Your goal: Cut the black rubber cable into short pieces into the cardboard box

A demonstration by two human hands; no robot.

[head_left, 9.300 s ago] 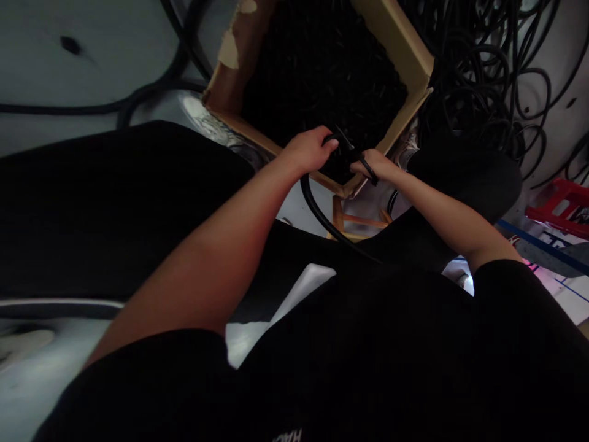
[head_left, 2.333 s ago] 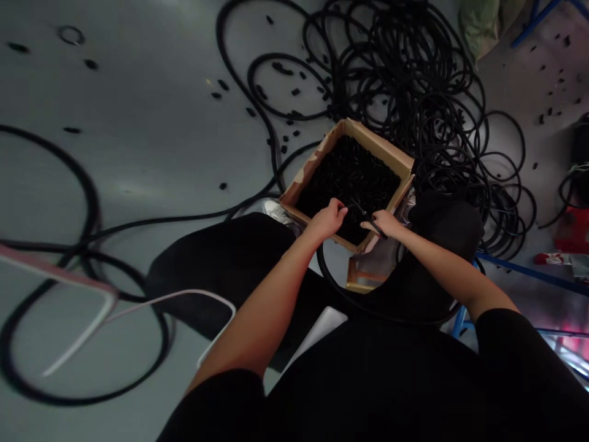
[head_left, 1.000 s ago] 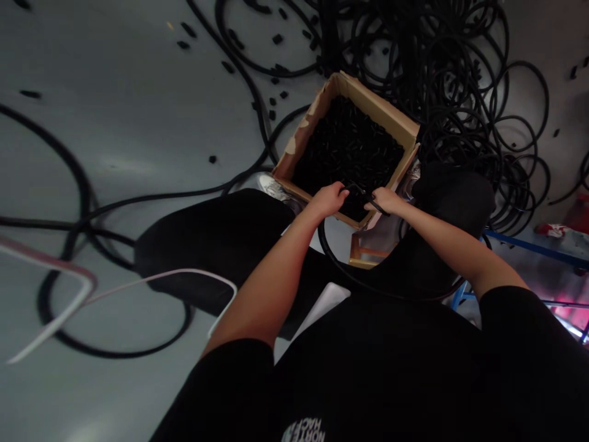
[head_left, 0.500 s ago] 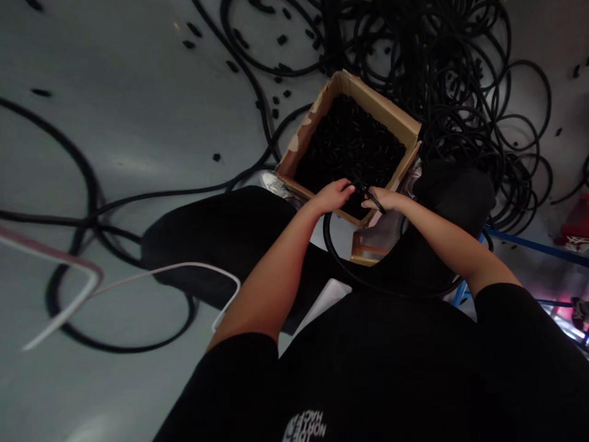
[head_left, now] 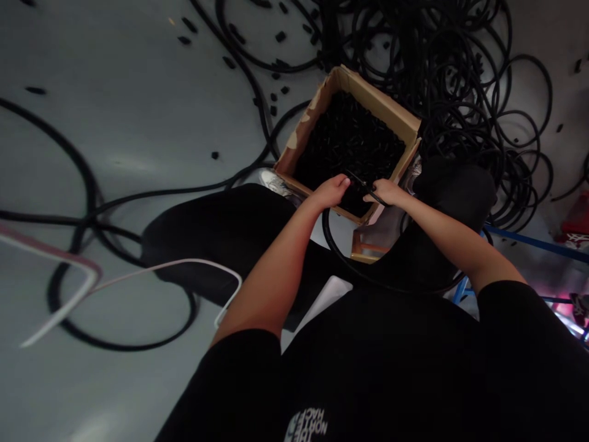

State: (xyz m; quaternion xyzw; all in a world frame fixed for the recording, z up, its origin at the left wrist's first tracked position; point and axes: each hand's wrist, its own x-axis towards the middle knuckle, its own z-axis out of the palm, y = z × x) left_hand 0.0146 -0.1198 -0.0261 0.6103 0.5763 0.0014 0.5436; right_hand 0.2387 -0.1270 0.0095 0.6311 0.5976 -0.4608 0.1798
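Over the near edge of a cardboard box (head_left: pixel 301 132), my left hand (head_left: pixel 332 191) is closed on a black hose (head_left: pixel 327 233). From that hand the hose bends down and runs across my lap to the right. My right hand (head_left: pixel 388 191) is closed around dark-handled cutters (head_left: pixel 379 200). Their thin metal jaw points left, toward my left fingertips. Many short black pieces (head_left: pixel 352 132) fill the box below the hands. The hose end beside the jaw is too dark to make out.
Tangled black hose (head_left: pixel 460 92) is heaped behind and right of the box. More hose (head_left: pixel 87 178) loops over the grey floor at left, with scattered short pieces nearby. A blue frame (head_left: pixel 534 239) stands at right. A white bent rod (head_left: pixel 184 262) crosses at left.
My left hand has shifted slightly left and up, and the gap between my hands is wider. The metal jaw of the cutters shows more clearly now. The box has stayed in place.
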